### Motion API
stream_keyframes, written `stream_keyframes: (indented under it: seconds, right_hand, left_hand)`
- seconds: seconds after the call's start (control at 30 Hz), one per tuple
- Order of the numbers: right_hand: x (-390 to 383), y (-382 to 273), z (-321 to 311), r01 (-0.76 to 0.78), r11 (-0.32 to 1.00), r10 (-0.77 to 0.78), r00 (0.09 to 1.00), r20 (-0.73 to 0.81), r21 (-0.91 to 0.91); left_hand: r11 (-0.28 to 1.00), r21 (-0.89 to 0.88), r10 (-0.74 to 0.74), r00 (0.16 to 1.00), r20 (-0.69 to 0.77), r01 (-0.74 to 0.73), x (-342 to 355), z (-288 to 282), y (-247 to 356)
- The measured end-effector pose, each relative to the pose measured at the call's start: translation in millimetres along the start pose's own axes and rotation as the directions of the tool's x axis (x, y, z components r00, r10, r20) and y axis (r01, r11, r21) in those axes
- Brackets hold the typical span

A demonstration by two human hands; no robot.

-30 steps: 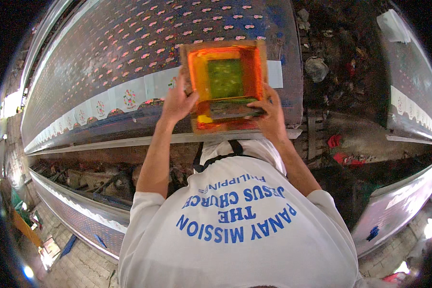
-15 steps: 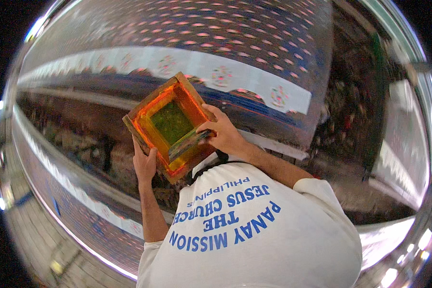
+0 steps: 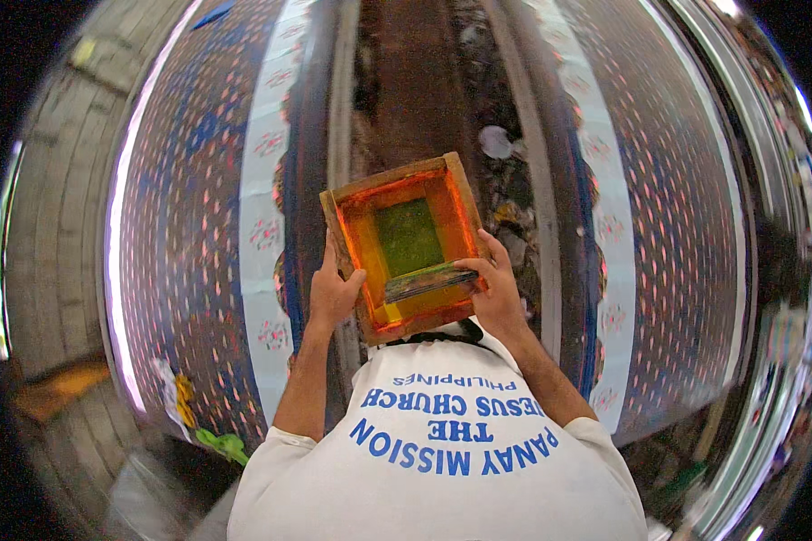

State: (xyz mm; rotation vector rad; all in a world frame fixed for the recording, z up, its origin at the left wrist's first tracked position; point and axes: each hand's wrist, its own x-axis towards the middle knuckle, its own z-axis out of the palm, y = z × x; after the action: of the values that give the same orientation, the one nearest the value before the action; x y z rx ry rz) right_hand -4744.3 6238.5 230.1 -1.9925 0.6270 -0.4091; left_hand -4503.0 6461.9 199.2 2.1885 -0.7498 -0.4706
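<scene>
Both my hands carry a wooden-framed printing screen (image 3: 390, 175) in front of my chest, tilted slightly. Its inside is coated orange, with a dark green square window in the middle. My left hand (image 3: 336, 293) grips the frame's left side, thumb over the rim. On the opposite side, my right hand (image 3: 498, 290) is closed round the frame's right rim, and its fingertips reach onto a narrow flat squeegee (image 3: 431, 282). The squeegee lies across the near part of the screen's inside. My right hand seems to hold both together; how its hidden fingers grip cannot be seen.
Long tables run along both sides. Dark dotted cloth with a pale flowered border covers the left table (image 3: 198, 198) and the right table (image 3: 672, 207). Between them lies a narrow dark aisle (image 3: 415, 81) with litter. Yellow and green items (image 3: 221, 444) sit near the lower left.
My view has turned, so the tables now run lengthwise away from me on either side. The screen is turned more upright in view, with both hands keeping their hold.
</scene>
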Motion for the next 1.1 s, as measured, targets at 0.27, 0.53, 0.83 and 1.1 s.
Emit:
stream_keyframes:
  seconds: [0.27,0.53,0.83,1.1]
  right_hand:
    - [77.1,-36.4,78.4,0.213,0.976,-0.21,0.899,0.383,0.037]
    - [156.6,-72.9,158.9,0.257,0.961,-0.257,0.718,0.647,0.098]
    - [256.5,-97.1,244.6,0.378,0.898,-0.36,0.34,0.869,0.224]
    - [245.3,-126.1,320.7,0.421,0.811,-0.377,-0.156,0.913,0.406]
  left_hand:
    - [0.941,-0.086,-0.338,0.904,-0.261,0.327,-67.6,-53.0,-66.7]
    - [0.849,-0.249,-0.528,0.734,-0.427,0.466,-97.2,-75.9,-90.3]
    - [0.613,-0.373,-0.754,0.374,-0.541,0.696,-94.8,-78.5,-72.2]
    - [0.351,-0.65,-0.862,-0.04,-0.506,0.674,-159.2,-15.3,-41.2]
